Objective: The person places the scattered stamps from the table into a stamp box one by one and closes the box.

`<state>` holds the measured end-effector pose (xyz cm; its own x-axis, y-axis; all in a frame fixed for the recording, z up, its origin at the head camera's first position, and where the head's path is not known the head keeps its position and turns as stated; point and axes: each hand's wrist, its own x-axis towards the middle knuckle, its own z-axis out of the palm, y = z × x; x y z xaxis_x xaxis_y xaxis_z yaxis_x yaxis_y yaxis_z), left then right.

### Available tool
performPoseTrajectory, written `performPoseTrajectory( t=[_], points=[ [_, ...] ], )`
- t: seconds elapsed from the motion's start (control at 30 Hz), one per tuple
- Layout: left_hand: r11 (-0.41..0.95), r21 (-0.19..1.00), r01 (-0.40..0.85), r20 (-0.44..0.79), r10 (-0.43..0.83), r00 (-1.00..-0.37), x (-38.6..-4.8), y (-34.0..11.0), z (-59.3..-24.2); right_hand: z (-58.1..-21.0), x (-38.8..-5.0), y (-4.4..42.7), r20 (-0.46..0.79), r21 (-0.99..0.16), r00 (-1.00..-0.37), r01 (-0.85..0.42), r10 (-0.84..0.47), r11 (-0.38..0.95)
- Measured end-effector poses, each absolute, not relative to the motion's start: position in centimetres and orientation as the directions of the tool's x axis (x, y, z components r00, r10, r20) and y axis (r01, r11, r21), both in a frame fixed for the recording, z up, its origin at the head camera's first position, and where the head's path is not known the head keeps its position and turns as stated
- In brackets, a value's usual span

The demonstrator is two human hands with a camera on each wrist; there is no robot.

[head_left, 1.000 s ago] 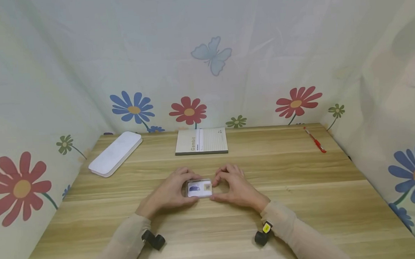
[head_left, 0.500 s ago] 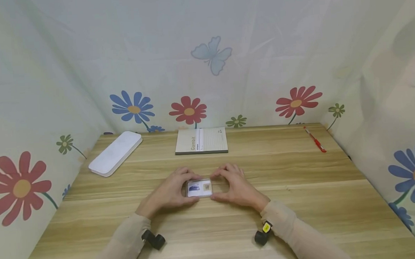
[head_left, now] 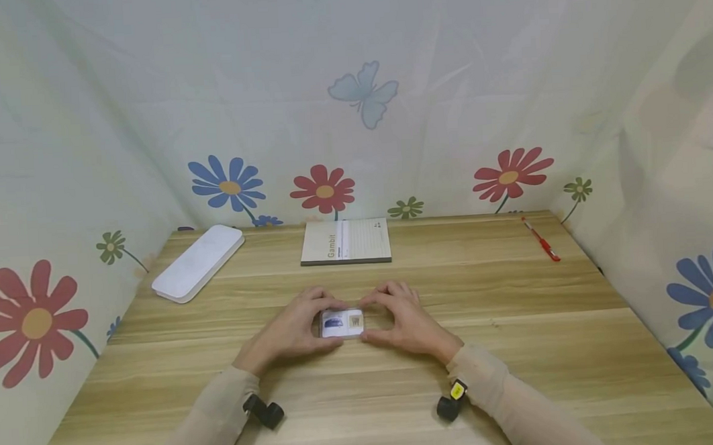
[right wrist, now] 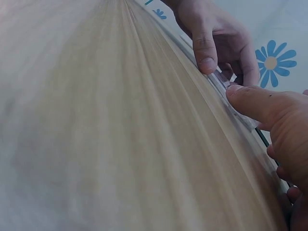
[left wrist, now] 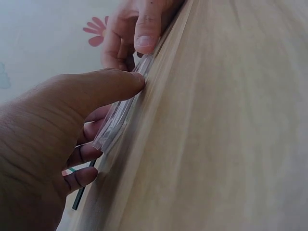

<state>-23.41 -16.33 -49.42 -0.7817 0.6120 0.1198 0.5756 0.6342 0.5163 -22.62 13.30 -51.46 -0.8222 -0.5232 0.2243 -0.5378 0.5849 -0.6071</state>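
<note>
A small, flat, clear plastic case (head_left: 342, 323) lies low at the table's middle, with a white face bearing a dark purple picture and a beige square. My left hand (head_left: 289, 328) grips its left end, thumb on the near edge and fingers at the far edge. At the right end, my right hand (head_left: 406, 319) pinches the corners between thumb and forefinger. In the left wrist view, the transparent case (left wrist: 114, 124) shows edge-on just above the wood, its layers visible. The right wrist view shows both thumbs on the near edge of the case (right wrist: 246, 120).
Behind the hands, a notebook (head_left: 345, 243) lies at the table's back edge. A long white box (head_left: 198, 263) sits at the back left and a red pen (head_left: 540, 239) at the back right. Flowered cloth (head_left: 364, 141) hangs around the wooden table (head_left: 366, 410).
My right forefinger has shifted from the case's right side to its far right corner. My left hand and the case have hardly moved.
</note>
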Motion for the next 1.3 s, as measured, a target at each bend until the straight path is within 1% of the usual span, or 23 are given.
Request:
performPoseTrajectory(
  t=[0.3, 0.57, 0.77, 0.9, 1.03, 1.3],
  points=[
    [0.643, 0.518, 0.564, 0.111, 0.603, -0.790, -23.5, -16.2, -49.5, -51.5, -22.6, 13.2, 0.233, -0.602, -0.823, -0.541, -0.518, 0.588],
    [0.646, 0.522, 0.558, 0.097, 0.604, -0.791, -23.8, -16.3, -49.0, -51.3, -23.0, 13.2, 0.241, -0.583, -0.822, -0.548, -0.516, 0.600],
    [0.617, 0.562, 0.550, 0.091, 0.615, -0.783, -23.9, -16.8, -49.0, -51.4, -22.8, 13.1, 0.235, -0.584, -0.826, -0.541, -0.512, 0.605],
    [0.611, 0.585, 0.534, 0.095, 0.602, -0.793, -23.9, -17.6, -49.1, -51.5, -22.5, 13.0, 0.233, -0.594, -0.828, -0.537, -0.511, 0.599],
    [0.618, 0.577, 0.534, 0.101, 0.595, -0.797, -24.0, -18.1, -49.1, -51.4, -22.4, 13.0, 0.228, -0.599, -0.832, -0.530, -0.506, 0.600],
    [0.630, 0.593, 0.502, 0.067, 0.582, -0.810, -24.3, -18.1, -48.7, -51.3, -22.4, 12.9, 0.226, -0.593, -0.830, -0.532, -0.509, 0.604]
  ],
)
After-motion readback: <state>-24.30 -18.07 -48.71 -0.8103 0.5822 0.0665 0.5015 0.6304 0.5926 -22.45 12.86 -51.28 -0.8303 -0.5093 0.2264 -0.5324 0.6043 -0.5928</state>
